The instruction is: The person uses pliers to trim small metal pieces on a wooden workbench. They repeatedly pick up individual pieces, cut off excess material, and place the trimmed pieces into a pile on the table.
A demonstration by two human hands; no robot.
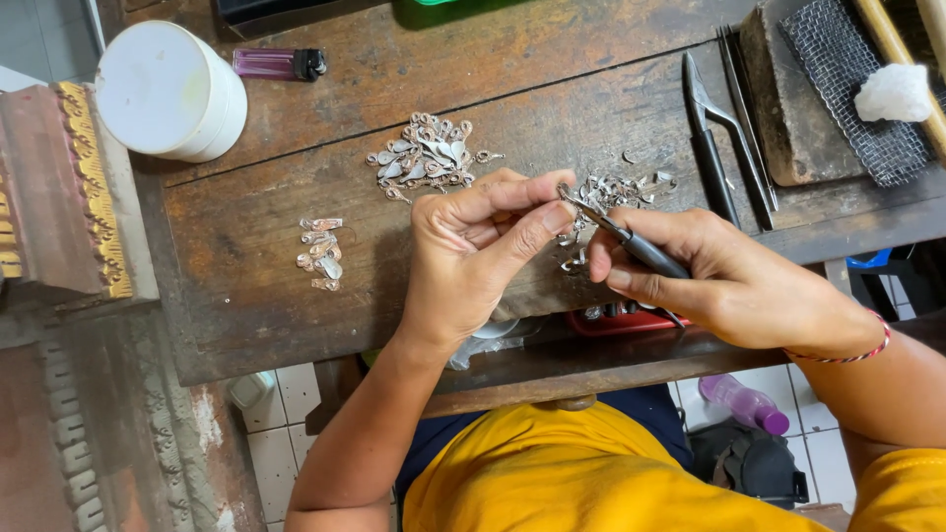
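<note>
Left hand [463, 251] pinching one small metal piece [564, 194], right hand [719, 281] clamped on one pair of pliers [631, 241], three piles of silver pieces [429, 158] on tabletop [256, 305], one lighter [281, 64]

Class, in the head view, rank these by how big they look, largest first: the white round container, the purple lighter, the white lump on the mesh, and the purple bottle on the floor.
1. white round container
2. purple lighter, white lump and purple bottle: too alike to rank; the bottle lies farther from the camera and is partly hidden.
</note>
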